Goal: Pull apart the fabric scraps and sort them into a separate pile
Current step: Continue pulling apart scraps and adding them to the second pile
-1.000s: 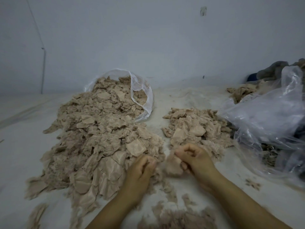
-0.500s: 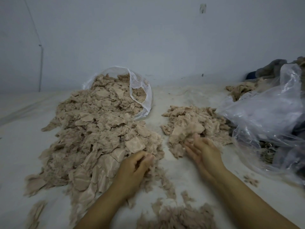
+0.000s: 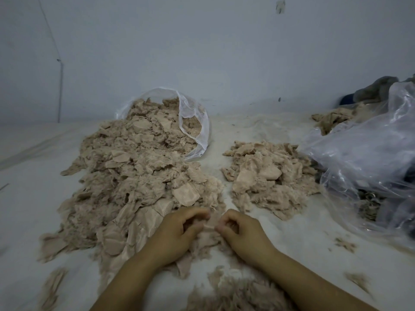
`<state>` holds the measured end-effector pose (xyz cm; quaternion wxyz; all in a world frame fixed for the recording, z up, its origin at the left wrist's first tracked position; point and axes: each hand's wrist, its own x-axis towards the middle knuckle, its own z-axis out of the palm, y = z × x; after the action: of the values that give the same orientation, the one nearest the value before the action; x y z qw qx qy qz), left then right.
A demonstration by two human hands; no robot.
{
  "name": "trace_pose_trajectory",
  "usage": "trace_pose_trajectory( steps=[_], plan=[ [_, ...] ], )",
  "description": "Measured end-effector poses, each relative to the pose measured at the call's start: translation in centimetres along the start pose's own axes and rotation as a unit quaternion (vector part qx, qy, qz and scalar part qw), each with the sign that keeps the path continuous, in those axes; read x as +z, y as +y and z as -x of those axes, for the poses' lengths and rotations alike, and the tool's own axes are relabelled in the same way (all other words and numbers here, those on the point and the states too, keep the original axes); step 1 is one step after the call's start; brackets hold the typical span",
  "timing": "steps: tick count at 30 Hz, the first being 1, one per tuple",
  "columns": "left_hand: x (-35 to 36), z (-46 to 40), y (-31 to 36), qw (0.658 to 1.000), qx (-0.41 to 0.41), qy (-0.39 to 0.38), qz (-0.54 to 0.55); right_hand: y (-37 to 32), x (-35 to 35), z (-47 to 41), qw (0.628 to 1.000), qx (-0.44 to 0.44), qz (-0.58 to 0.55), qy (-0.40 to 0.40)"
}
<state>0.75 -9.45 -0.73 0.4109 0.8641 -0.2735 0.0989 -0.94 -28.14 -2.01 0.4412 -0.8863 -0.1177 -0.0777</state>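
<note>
A big heap of beige fabric scraps [image 3: 134, 180] spills from an open clear bag [image 3: 193, 131] at the left. A smaller pile of separated scraps [image 3: 267, 176] lies to the right of it. My left hand [image 3: 182, 234] and my right hand [image 3: 242, 234] meet at the near edge of the big heap. Both have curled fingers and pinch one beige scrap [image 3: 211, 223] between them, left hand on its left side, right hand on its right. Part of the scrap is hidden under my fingers.
A crumpled clear plastic bag [image 3: 363, 158] with dark contents lies at the right, more beige cloth [image 3: 332, 120] behind it. Loose fluffy scraps [image 3: 235, 292] sit near my forearms. A few bits [image 3: 344, 244] dot the white surface. A pale wall stands behind.
My right hand left the small pile on the right and came back to the left. It now meets my left hand, and both pinch a scrap at the big heap's edge.
</note>
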Motion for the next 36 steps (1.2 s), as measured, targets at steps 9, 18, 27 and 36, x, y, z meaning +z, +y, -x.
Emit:
trace_pose_trajectory(
  steps=[9, 18, 27, 36],
  plan=[
    [0.3, -0.1, -0.5, 0.996, -0.052, 0.022, -0.075, -0.2, -0.4, 0.0, 0.977, 0.048, -0.205, 0.019],
    [1.1, -0.7, 1.3, 0.999, -0.029, -0.006, 0.028, -1.0, -0.2, 0.3, 0.988, -0.055, -0.137, 0.042],
    [0.8, -0.7, 0.2, 0.995, -0.009, 0.098, 0.005, -0.8, -1.2, -0.4, 0.968, -0.004, -0.237, 0.082],
    [1.4, -1.0, -0.1, 0.994, -0.058, 0.041, 0.077, -0.2, -1.7, -0.4, 0.949, 0.086, -0.302, -0.023]
  ],
)
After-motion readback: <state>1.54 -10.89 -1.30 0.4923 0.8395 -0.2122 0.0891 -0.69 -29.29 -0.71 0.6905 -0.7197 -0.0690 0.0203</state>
